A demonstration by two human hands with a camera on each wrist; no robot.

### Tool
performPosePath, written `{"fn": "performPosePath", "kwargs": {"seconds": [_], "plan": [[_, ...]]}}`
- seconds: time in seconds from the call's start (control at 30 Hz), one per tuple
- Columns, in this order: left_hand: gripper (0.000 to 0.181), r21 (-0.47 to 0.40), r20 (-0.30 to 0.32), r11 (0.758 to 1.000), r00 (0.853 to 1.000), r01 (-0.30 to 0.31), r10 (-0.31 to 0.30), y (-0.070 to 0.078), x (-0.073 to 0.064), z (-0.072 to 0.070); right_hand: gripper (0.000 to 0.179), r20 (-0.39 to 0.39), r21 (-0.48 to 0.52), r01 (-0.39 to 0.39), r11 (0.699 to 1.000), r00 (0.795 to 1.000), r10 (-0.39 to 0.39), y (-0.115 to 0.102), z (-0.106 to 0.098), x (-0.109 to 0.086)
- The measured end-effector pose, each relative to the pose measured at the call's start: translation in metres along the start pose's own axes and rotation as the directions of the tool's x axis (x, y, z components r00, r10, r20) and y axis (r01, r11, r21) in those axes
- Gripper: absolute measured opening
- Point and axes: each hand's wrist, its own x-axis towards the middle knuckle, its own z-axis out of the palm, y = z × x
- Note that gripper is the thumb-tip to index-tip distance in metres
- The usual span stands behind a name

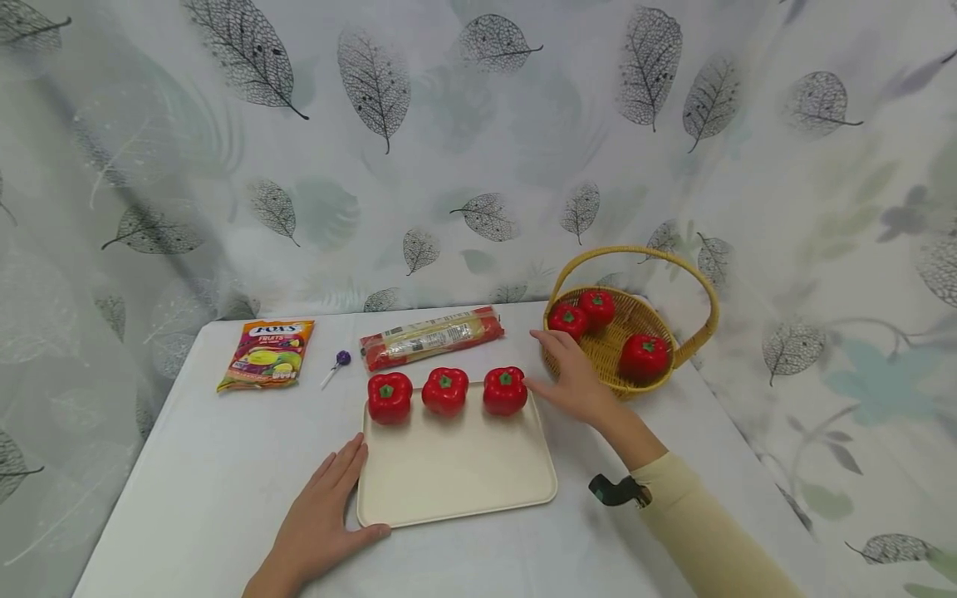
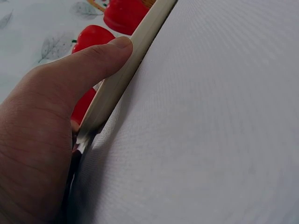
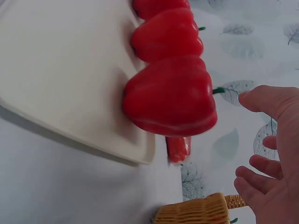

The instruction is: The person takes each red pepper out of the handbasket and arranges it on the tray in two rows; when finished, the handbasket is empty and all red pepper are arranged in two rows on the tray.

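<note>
A cream tray bears three red bell peppers in a row along its back edge: a left one, a middle one and a right one. Against the tray's left side lie the straight fingers of my left hand, its thumb at the front left corner. The left wrist view shows that thumb on the tray's rim. My right hand hovers between the right pepper and a wicker basket, fingers spread and nothing held. In the right wrist view its thumb points toward the nearest pepper's stem.
Inside the basket sit three more red peppers, one of them at the right, under a tall arched handle. Behind the tray lies a long red-and-clear packet. A purple lollipop and an orange candy bag lie to the left.
</note>
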Motion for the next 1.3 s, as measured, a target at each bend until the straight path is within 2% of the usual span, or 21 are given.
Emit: {"fn": "performPosePath", "kwargs": {"seconds": [0.2, 0.43, 0.7, 1.3], "plan": [[0.126, 0.005, -0.008, 1.000, 1.000, -0.006, 0.006, 0.000, 0.000, 0.001, 0.080, -0.040, -0.015, -0.039, 0.999, 0.998, 0.038, 0.007, -0.010, 0.003], [0.127, 0.006, -0.005, 1.000, 1.000, -0.003, 0.003, 0.000, 0.000, 0.001, 0.079, -0.070, -0.038, -0.050, 0.998, 0.996, 0.047, 0.018, -0.020, 0.007], [0.127, 0.000, -0.010, 1.000, 1.000, -0.001, 0.001, -0.001, 0.000, 0.004, 0.076, -0.102, -0.044, -0.084, 0.996, 0.992, 0.079, 0.039, -0.027, 0.011], [0.126, 0.011, -0.012, 1.000, 1.000, -0.003, 0.003, -0.001, 0.000, 0.003, 0.073, -0.145, 0.037, -0.168, 0.985, 0.974, 0.171, 0.082, -0.036, 0.025]]}}
